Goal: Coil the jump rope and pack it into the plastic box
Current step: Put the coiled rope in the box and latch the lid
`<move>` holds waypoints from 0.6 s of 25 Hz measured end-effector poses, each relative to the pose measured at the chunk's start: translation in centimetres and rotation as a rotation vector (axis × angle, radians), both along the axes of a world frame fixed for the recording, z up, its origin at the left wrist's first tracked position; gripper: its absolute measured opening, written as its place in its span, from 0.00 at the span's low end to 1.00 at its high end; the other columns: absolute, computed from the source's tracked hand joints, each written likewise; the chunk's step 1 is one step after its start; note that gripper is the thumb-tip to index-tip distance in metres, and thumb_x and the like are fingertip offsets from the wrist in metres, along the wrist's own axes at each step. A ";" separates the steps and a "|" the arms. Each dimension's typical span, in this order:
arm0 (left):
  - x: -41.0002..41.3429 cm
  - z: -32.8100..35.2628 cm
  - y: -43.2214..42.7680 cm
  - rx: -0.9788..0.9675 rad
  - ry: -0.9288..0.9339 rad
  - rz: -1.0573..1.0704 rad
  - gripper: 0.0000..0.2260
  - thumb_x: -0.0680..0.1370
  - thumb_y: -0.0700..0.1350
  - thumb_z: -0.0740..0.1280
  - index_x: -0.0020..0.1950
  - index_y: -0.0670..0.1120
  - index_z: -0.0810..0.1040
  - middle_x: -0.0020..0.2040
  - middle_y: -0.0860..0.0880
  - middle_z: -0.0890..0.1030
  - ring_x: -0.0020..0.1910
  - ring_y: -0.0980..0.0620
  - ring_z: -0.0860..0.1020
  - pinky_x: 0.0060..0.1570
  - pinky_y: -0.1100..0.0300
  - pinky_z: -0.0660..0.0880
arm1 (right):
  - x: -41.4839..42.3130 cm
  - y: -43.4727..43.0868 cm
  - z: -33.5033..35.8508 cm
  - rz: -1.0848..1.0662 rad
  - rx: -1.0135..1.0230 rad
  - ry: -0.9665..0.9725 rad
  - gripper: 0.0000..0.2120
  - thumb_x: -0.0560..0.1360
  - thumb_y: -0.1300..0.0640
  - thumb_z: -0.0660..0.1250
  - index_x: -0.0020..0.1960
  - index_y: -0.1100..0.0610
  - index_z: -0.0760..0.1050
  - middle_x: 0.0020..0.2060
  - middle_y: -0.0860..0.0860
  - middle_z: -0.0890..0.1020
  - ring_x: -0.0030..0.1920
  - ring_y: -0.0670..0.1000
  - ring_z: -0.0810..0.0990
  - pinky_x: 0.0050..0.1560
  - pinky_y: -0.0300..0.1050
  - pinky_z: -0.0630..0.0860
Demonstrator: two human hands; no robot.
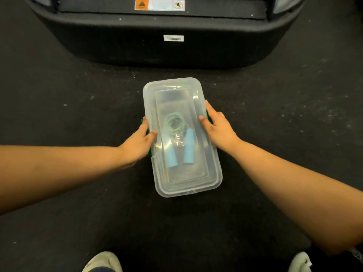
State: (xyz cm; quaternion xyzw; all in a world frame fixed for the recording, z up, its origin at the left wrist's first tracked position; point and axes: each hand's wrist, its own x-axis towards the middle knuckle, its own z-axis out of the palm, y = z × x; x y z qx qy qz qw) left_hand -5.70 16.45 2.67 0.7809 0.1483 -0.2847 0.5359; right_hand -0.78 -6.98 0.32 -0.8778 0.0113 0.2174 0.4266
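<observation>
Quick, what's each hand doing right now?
Left hand: closed on the plastic box's left edge, at a green latch.
Right hand: closed on its right edge.

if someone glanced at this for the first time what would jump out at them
The clear plastic box lies lidded on the dark floor at centre, the coiled jump rope and its two blue handles showing through. The left hand and right hand press its long sides at the green latches. A black machine base looms behind.
</observation>
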 end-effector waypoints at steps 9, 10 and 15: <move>3.3 -0.1 -6.2 0.157 -0.076 -0.016 0.29 0.82 0.49 0.54 0.77 0.51 0.40 0.78 0.50 0.56 0.72 0.47 0.63 0.68 0.55 0.63 | 2.1 -4.0 0.8 -0.106 -0.008 -0.023 0.27 0.82 0.49 0.53 0.78 0.46 0.48 0.63 0.57 0.68 0.52 0.48 0.68 0.55 0.42 0.64; 3.6 -0.3 -6.4 0.140 -0.084 -0.003 0.29 0.82 0.49 0.55 0.77 0.53 0.41 0.78 0.51 0.54 0.73 0.48 0.63 0.69 0.53 0.63 | 2.2 -4.1 0.8 -0.121 0.001 -0.029 0.27 0.82 0.50 0.53 0.78 0.47 0.48 0.63 0.57 0.68 0.54 0.49 0.69 0.56 0.43 0.65; 4.0 -1.6 -7.5 0.135 -0.167 0.193 0.30 0.80 0.45 0.61 0.75 0.60 0.47 0.74 0.50 0.65 0.70 0.48 0.67 0.69 0.47 0.65 | 2.2 -4.1 -0.2 -0.282 0.082 0.001 0.32 0.80 0.51 0.59 0.78 0.53 0.48 0.74 0.56 0.63 0.73 0.55 0.62 0.70 0.50 0.62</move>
